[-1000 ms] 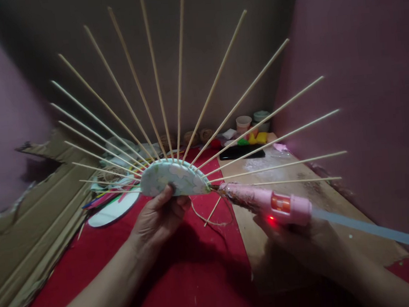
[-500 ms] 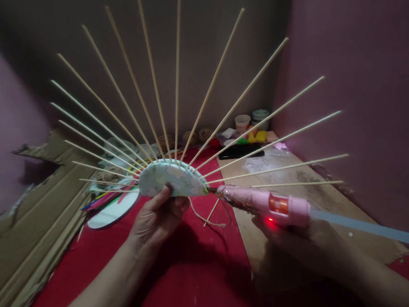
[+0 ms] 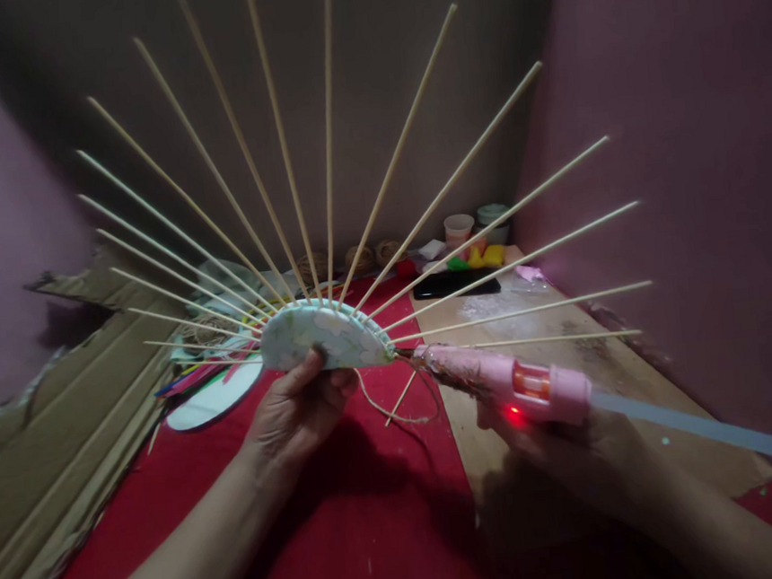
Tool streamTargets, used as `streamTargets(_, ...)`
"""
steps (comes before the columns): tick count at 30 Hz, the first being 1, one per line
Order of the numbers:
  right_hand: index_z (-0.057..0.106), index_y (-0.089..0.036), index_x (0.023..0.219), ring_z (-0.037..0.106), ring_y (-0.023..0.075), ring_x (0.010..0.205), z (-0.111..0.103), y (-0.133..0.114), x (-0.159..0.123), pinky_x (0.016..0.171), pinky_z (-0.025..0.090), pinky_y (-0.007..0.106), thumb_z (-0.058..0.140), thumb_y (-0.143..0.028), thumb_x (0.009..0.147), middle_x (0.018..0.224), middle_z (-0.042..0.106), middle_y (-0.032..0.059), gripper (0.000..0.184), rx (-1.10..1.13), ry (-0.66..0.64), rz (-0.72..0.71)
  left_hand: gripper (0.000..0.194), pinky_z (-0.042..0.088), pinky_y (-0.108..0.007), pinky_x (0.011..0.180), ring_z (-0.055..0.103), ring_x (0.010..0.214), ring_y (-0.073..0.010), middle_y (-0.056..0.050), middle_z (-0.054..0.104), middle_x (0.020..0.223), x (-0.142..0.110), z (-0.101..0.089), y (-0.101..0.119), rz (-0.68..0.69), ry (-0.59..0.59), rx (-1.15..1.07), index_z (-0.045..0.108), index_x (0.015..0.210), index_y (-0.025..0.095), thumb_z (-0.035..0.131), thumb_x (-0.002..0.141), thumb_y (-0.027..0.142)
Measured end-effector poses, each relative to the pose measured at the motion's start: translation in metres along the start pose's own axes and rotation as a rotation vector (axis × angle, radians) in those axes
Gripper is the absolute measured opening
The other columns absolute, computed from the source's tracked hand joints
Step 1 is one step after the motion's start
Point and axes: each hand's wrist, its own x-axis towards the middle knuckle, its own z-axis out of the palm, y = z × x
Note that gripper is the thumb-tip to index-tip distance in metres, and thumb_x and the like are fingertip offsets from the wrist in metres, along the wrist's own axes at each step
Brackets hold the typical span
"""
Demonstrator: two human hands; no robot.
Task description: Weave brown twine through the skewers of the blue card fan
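Observation:
A half-round piece [image 3: 326,331] with a pale floral face is pinched near its straight lower edge by my left hand [image 3: 301,400], thumb in front. Several thin wooden sticks [image 3: 404,148] fan out from its curved rim. My right hand [image 3: 562,445] is wrapped round a pink glue gun [image 3: 502,378] with a red light glowing. The gun's dark nozzle [image 3: 403,354] is at the right corner of the half-round piece; whether it touches is too small to tell. A pale glue stick [image 3: 709,432] runs out of the gun's back. Twine [image 3: 401,417] hangs below the piece.
Folded cardboard [image 3: 41,446] stands at the left. A white oval [image 3: 216,399] lies on the red surface [image 3: 380,533]. Toward the back are a black phone-like slab [image 3: 457,284], twine balls [image 3: 358,260], a cup [image 3: 458,229] and colourful bits. A wooden board [image 3: 563,310] lies at right.
The upper ends of the sticks have moved up and outward to the left, as the fan tips slightly. The glue gun has shifted a little to the right, its nozzle still by the corner.

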Motion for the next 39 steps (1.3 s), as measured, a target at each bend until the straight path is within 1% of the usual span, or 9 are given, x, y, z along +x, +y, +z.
streamTargets(5,0.054,-0.033,0.124,0.068,0.0207,0.073,0.001,0.002,-0.002,0.077,0.058,0.035,0.052,-0.024,0.086,0.092,0.072,0.0002,0.039,-0.044,-0.005,-0.032,0.028,0.049,-0.022,0.044,0.052,0.046,-0.0102,-0.002,0.066,0.068,0.0,0.0,-0.001,-0.002,0.004,-0.006,0.061,0.075,0.014,0.077,0.054,0.004)
streamTargets(10,0.053,-0.032,0.125,0.069,0.0198,0.071,-0.004,-0.019,0.009,0.076,0.058,0.033,0.053,-0.02,0.084,0.088,0.073,0.0012,0.043,-0.084,-0.118,0.024,0.029,0.05,-0.021,0.044,0.052,0.046,-0.0097,-0.002,0.066,0.066,0.001,0.001,-0.001,0.005,0.006,0.006,0.063,0.075,0.012,0.079,0.051,0.005)
streamTargets(13,0.053,-0.031,0.126,0.069,0.022,0.08,-0.006,-0.024,0.014,0.08,0.057,0.034,0.054,-0.019,0.083,0.088,0.073,0.0013,0.044,-0.046,-0.159,0.01,0.03,0.049,-0.02,0.044,0.052,0.046,-0.0096,-0.002,0.065,0.064,0.001,0.001,-0.001,0.011,0.008,0.014,0.063,0.073,0.013,0.08,0.049,0.005)
streamTargets(19,0.045,-0.032,0.131,0.063,0.0209,0.101,0.001,-0.012,0.01,0.092,0.05,0.035,0.049,-0.017,0.083,0.116,0.064,0.0004,0.051,0.001,-0.142,0.0,0.032,0.049,-0.019,0.044,0.052,0.044,-0.0086,-0.001,0.065,0.062,-0.001,0.001,0.0,-0.006,0.019,0.037,0.066,0.071,0.013,0.083,0.044,0.007)
streamTargets(22,0.043,-0.032,0.133,0.06,0.0201,0.107,0.003,-0.009,0.009,0.094,0.048,0.033,0.049,-0.014,0.082,0.12,0.062,0.0001,0.054,0.002,-0.154,0.016,0.03,0.05,-0.02,0.045,0.052,0.045,-0.0089,-0.002,0.064,0.061,-0.001,0.0,0.0,-0.01,-0.01,0.052,0.067,0.072,0.013,0.082,0.047,0.008)
streamTargets(26,0.045,-0.033,0.132,0.067,0.0192,0.086,0.0,-0.012,0.009,0.085,0.054,0.031,0.05,-0.02,0.083,0.104,0.07,0.0,0.05,-0.081,-0.12,-0.011,0.029,0.051,-0.02,0.046,0.053,0.046,-0.0086,-0.001,0.065,0.062,0.0,-0.001,-0.001,-0.029,-0.026,0.047,0.067,0.073,0.014,0.082,0.049,0.008)
streamTargets(30,0.045,-0.033,0.132,0.067,0.0178,0.069,-0.004,-0.015,0.009,0.072,0.057,0.029,0.048,-0.026,0.086,0.094,0.072,0.0008,0.047,-0.144,-0.128,-0.013,0.028,0.05,-0.02,0.046,0.052,0.045,-0.0086,-0.001,0.065,0.061,0.001,-0.002,-0.001,-0.02,-0.02,0.045,0.066,0.072,0.013,0.082,0.048,0.008)
streamTargets(36,0.044,-0.032,0.133,0.068,0.0172,0.064,-0.004,-0.008,0.003,0.075,0.057,0.03,0.049,-0.027,0.086,0.089,0.073,-0.0002,0.047,-0.087,-0.159,0.06,0.031,0.049,-0.019,0.043,0.052,0.044,-0.0084,-0.001,0.065,0.062,0.0,0.0,0.0,-0.007,0.002,0.047,0.066,0.072,0.013,0.083,0.046,0.009)
streamTargets(39,0.044,-0.031,0.133,0.069,0.0187,0.079,-0.003,-0.007,0.003,0.083,0.055,0.031,0.049,-0.023,0.085,0.101,0.071,0.0005,0.049,-0.034,-0.175,0.072,0.032,0.048,-0.019,0.042,0.051,0.043,-0.0081,-0.001,0.065,0.062,-0.001,0.002,-0.001,0.004,0.01,0.043,0.066,0.071,0.012,0.083,0.044,0.008)
